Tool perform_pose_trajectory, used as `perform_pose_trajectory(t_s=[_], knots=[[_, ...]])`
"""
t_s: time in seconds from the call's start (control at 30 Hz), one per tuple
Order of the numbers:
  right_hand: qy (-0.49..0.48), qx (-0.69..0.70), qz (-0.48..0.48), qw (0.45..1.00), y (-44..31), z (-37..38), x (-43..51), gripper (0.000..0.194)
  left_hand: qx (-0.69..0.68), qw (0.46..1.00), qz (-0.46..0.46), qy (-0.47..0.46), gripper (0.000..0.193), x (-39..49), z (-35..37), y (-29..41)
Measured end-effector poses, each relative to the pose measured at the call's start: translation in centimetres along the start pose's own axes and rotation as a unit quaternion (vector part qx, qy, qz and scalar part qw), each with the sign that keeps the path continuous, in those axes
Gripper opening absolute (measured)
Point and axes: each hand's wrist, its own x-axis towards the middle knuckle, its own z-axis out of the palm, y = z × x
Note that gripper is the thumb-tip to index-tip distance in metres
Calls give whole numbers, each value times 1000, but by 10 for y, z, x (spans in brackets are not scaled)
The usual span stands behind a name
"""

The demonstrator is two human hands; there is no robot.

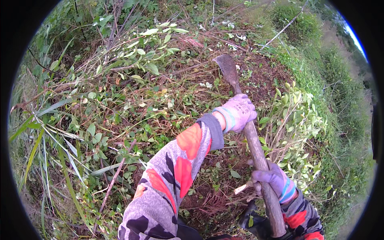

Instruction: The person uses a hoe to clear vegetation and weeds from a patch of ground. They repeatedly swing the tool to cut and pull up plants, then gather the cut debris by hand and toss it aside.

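A billhook with a curved, worn metal blade (227, 66) and a long, rough wooden handle (257, 147) slants across the picture. The blade is held at the far end, over brown, leaf-strewn ground. Gloved in pale purple, my left hand (237, 112) wraps the handle just below the blade's socket. My right hand (269, 179), in a matching glove, grips the same handle lower down. The butt of the handle comes close to my body at the bottom. A pale cut stub of wood (241, 188) shows beside my right fingers.
Leafy cut branches (150, 51) lie at the upper left, and a leafy bush (294, 120) is right of the handle. Long grass blades (66, 150) and a bare stick (117, 177) are on the left. A dark boot (253, 219) shows below. Green growth lines the right side.
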Motion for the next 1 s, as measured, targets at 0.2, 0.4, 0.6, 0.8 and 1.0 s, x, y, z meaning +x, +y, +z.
perform_pose_trajectory(t_s=[0.2,0.4,0.6,0.8,1.0], knots=[[-91,-149,55,983,13,-11,18,43,-2,993,-122,-8,29,-54,58,-20],[-87,-307,43,947,-20,-32,-5,58,-12,988,-154,17,25,-56,48,-4],[29,-686,44,725,-76,-37,-25,57,-9,974,-223,-41,22,-40,50,-51],[106,-705,21,701,-64,-72,-31,43,-16,964,-266,13,28,-6,64,-37],[260,-701,-12,664,-44,-61,-7,57,27,934,-274,227,35,25,66,-71]])
